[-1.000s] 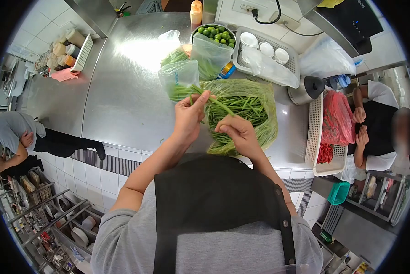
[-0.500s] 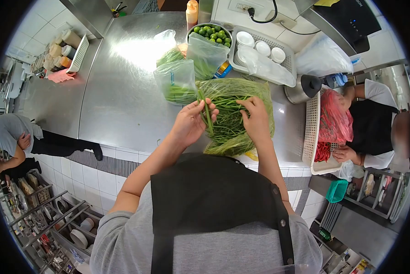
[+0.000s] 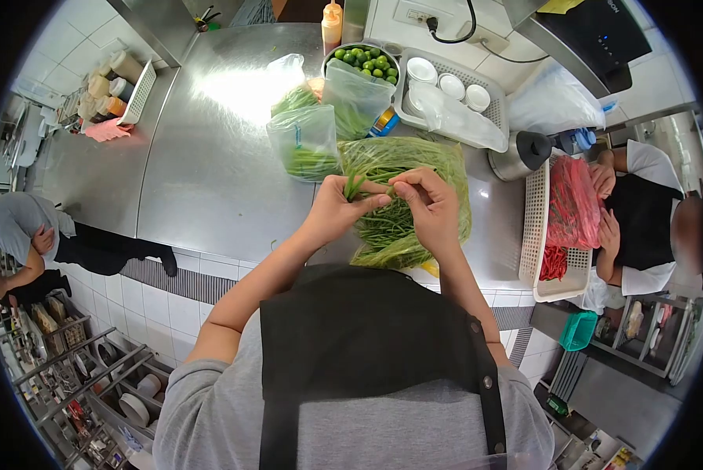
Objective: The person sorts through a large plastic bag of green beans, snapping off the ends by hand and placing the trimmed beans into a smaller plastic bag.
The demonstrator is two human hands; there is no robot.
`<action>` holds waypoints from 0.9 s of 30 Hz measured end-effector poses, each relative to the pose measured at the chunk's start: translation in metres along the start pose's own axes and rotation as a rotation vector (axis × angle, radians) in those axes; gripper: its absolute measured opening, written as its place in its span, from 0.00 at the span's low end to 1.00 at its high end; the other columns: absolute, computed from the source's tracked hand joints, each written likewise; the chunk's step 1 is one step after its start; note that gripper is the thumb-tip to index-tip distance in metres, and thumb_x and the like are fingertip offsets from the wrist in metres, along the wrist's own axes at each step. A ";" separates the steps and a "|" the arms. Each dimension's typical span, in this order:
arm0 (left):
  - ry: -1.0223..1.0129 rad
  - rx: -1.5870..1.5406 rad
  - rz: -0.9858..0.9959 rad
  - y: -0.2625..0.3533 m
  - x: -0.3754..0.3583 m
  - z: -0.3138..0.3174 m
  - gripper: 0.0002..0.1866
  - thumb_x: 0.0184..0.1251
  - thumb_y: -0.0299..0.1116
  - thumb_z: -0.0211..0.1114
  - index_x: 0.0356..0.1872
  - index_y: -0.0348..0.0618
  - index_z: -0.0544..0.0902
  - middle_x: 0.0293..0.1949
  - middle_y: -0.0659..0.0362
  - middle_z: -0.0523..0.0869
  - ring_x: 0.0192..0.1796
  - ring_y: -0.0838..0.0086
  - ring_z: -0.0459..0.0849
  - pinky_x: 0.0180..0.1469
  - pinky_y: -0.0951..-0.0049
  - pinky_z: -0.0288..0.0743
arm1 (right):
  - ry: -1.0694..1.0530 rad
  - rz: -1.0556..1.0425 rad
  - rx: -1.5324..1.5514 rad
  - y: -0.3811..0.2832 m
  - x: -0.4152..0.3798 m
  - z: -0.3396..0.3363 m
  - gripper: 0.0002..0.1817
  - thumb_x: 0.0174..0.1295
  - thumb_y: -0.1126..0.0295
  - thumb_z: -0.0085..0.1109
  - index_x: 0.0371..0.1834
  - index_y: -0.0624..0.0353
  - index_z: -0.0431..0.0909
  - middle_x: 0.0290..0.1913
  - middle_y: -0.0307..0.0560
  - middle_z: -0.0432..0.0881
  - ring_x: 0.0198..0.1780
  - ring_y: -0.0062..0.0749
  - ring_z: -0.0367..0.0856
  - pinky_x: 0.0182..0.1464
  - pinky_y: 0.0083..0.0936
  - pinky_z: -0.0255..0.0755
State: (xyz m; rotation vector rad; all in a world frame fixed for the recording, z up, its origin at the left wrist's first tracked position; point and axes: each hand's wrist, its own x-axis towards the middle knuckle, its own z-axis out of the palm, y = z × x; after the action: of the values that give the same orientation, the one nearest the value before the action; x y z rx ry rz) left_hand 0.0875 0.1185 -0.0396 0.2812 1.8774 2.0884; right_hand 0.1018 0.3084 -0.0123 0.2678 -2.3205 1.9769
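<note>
My left hand [image 3: 336,210] is closed around a small bunch of cut green beans [image 3: 353,186], whose ends stick up past the fingers. Its fingertips meet those of my right hand [image 3: 433,210], which pinches the end of a green bean, mostly hidden by the fingers. Both hands are above an open clear plastic bag [image 3: 439,157], where a heap of loose green beans [image 3: 384,229] lies on the steel counter. Just beyond my left hand stands a smaller clear bag [image 3: 303,141] with cut green pieces inside.
Behind the bags are a bowl of limes [image 3: 363,63], a sauce bottle [image 3: 332,27] and a basket of white lids [image 3: 485,129]. A steel kettle [image 3: 516,157] stands right. Beyond it, a co-worker handles a red bag [image 3: 575,204] over a crate [image 3: 530,227]. Another person stands left.
My right hand has lifted from the bean heap and moved left to meet my left hand. The beans in my left hand have tilted. The co-worker's hands have shifted on the red bag.
</note>
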 end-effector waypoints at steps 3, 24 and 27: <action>-0.017 -0.025 -0.053 0.003 -0.003 0.001 0.08 0.65 0.30 0.76 0.37 0.34 0.91 0.33 0.59 0.92 0.36 0.82 0.85 0.42 0.76 0.79 | 0.046 -0.103 -0.192 0.003 0.002 0.004 0.04 0.63 0.81 0.63 0.40 0.66 0.83 0.38 0.50 0.82 0.40 0.39 0.82 0.45 0.27 0.75; 0.360 -0.420 -0.148 0.000 0.001 -0.013 0.11 0.75 0.32 0.66 0.51 0.36 0.83 0.37 0.60 0.89 0.21 0.90 0.62 0.22 0.85 0.53 | -0.103 -0.037 -0.057 -0.003 -0.021 0.028 0.01 0.66 0.79 0.66 0.38 0.64 0.84 0.36 0.40 0.84 0.39 0.20 0.79 0.44 0.20 0.70; 0.355 -0.517 -0.209 -0.017 -0.001 -0.027 0.10 0.77 0.32 0.63 0.50 0.37 0.83 0.35 0.61 0.89 0.22 0.89 0.65 0.24 0.83 0.55 | 0.039 -0.020 -0.077 0.002 -0.011 0.020 0.03 0.62 0.81 0.67 0.37 0.65 0.83 0.37 0.43 0.83 0.40 0.25 0.80 0.45 0.22 0.73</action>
State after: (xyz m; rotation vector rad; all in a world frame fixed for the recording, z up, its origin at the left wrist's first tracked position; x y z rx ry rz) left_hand 0.0811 0.0949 -0.0595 -0.4111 1.3711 2.4870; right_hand 0.1131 0.2902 -0.0198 0.2439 -2.3539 1.8623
